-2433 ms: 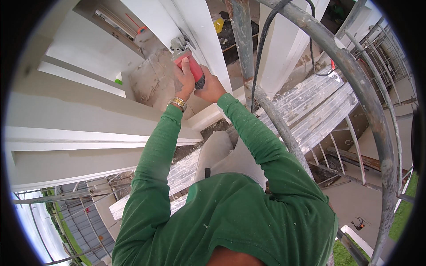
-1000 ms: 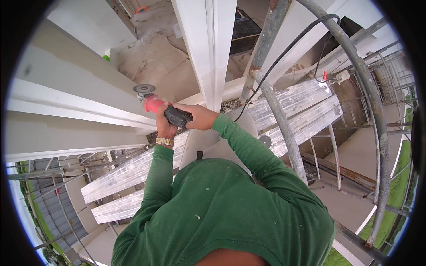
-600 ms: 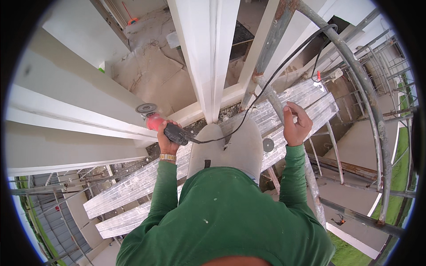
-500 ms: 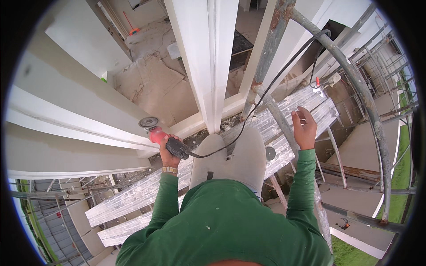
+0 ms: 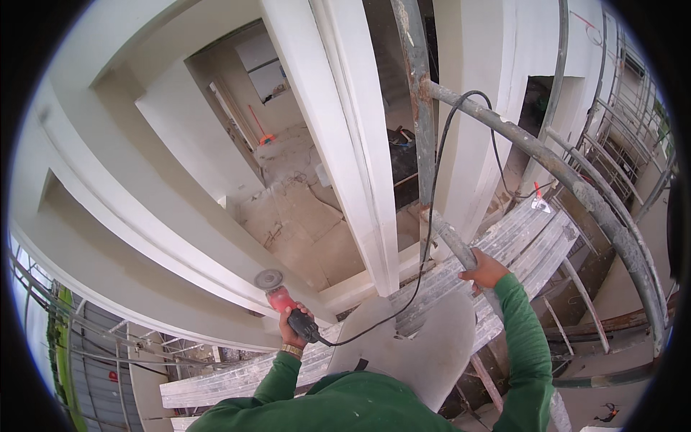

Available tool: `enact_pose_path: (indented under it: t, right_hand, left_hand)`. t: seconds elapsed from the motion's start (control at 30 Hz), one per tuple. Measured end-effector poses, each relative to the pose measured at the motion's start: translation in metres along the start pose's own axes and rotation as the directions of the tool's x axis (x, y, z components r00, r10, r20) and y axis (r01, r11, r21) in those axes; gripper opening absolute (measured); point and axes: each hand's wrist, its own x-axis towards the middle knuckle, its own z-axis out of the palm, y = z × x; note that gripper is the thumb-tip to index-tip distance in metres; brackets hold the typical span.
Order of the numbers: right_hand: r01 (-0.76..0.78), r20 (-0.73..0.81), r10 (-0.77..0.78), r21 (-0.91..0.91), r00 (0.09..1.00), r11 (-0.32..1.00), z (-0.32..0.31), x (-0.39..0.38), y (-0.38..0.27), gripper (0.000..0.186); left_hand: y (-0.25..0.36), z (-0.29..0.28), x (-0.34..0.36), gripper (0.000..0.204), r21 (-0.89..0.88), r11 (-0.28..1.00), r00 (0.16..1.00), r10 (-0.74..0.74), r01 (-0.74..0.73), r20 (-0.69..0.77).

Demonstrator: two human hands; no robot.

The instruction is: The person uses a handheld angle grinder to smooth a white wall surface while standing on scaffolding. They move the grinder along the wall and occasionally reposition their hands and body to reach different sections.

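My left hand [image 5: 294, 328] is closed round the black rear body of an angle grinder [image 5: 281, 299], which has a red front section. The grinder's round disc [image 5: 268, 279] is near the white wall moulding; I cannot tell whether they touch. A black cord [image 5: 374, 321] runs from the grinder across my knees and up over a scaffold tube. My right hand [image 5: 487, 271] is wrapped round a slanting grey scaffold pipe [image 5: 454, 236] beside my right knee. Some of its fingers are hidden behind the pipe.
Below me lie spattered metal planks [image 5: 237, 381]. A putty knife [image 5: 540, 204] with a red handle lies at their far right end. A curved scaffold tube [image 5: 533, 140] crosses the right side. Ahead rises a white column [image 5: 345, 144], with a dusty room floor [image 5: 288, 223] beyond.
My right hand, raised with nothing in it before, has taken hold of the scaffold pipe. The view has tilted up and shifted left. My left hand keeps the grinder near the moulding.
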Motion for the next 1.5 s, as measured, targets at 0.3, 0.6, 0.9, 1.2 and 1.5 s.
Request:
enact_pose_path:
  t: [0.3, 0.6, 0.9, 1.2, 1.5]
  right_hand:
    - [0.020, -0.023, -0.024, -0.150, 0.999, 0.989, -0.001, 0.008, 0.010, 0.076]
    - [0.042, -0.039, -0.049, -0.173, 0.998, 0.984, 0.001, 0.013, 0.017, 0.078]
    - [0.033, 0.009, -0.033, -0.003, 0.999, 0.999, 0.002, 0.024, 0.027, 0.067]
    - [0.032, -0.057, -0.035, -0.047, 0.998, 0.998, 0.004, 0.025, 0.026, 0.065]
    - [0.029, -0.038, -0.030, -0.027, 0.999, 0.999, 0.006, 0.018, 0.019, 0.066]
  left_hand:
    - [-0.045, 0.013, -0.019, 0.036, -0.021, 0.999, 0.999, -0.036, 0.035, -0.007]
    - [-0.098, 0.001, -0.012, 0.034, -0.111, 0.992, 0.998, -0.067, 0.065, -0.019]
    - [-0.082, 0.001, -0.017, 0.035, -0.189, 0.979, 0.996, -0.073, 0.083, 0.057]
    - [-0.093, -0.020, -0.041, 0.037, -0.345, 0.924, 0.987, -0.154, 0.163, 0.054]
    - [-0.103, -0.022, -0.051, 0.035, -0.356, 0.920, 0.985, -0.171, 0.163, 0.010]
